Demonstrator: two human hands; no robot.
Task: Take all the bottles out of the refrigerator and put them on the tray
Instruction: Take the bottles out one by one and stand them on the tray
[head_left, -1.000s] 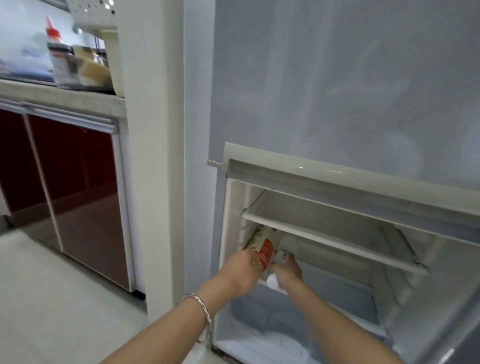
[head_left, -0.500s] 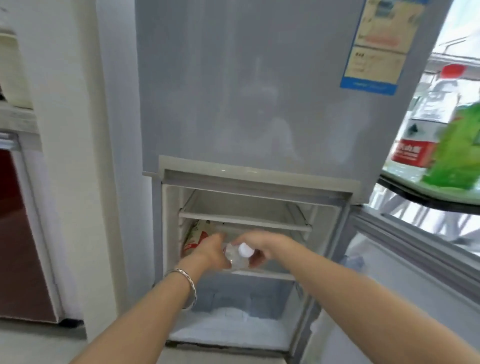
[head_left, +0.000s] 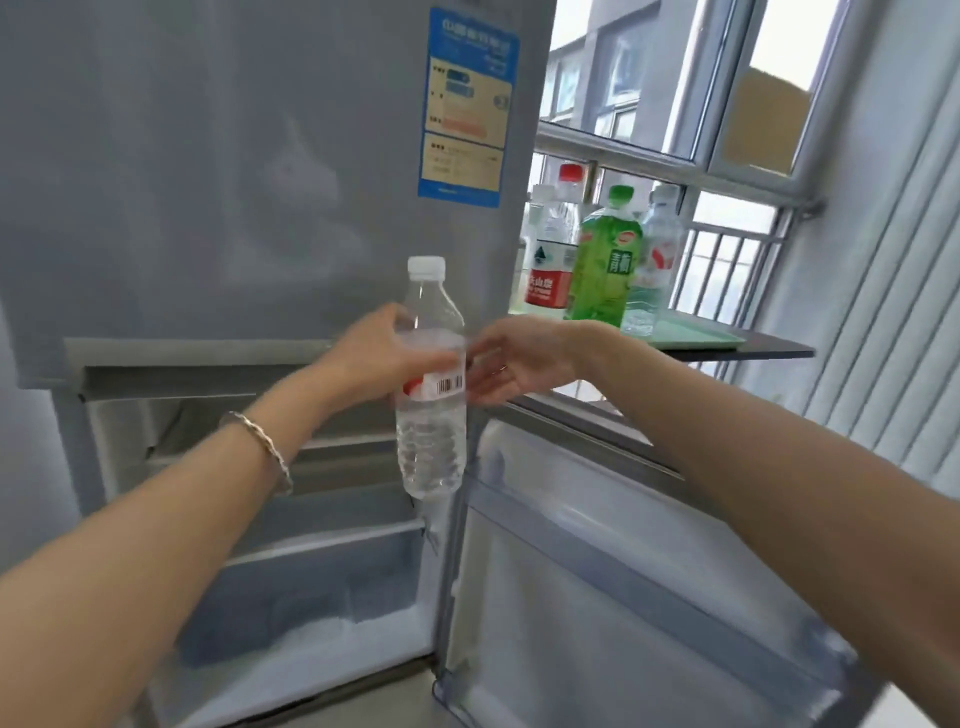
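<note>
The clear water bottle is up in the air, standing straight, in front of the open fridge. It is out of the fridge but not on the tray yet. The left hand has its grip closed around the middle of the bottle, over the label. The right hand is right beside the bottle with its grip open, fingers just reaching the label. I think it is about to take the bottle.

The green tray sits on a dark shelf by the window, off to the right. Three bottles stand on it close together: one with a red cap, a green one, and a clear one.

The bottle may be cold and wet, so it could slip when one hand passes it to the other. If the left hand lets go too soon, it could fall on the fridge door. The tray is crowded near the fridge side, so putting this bottle down fast could bump the others and knock them over.
</note>
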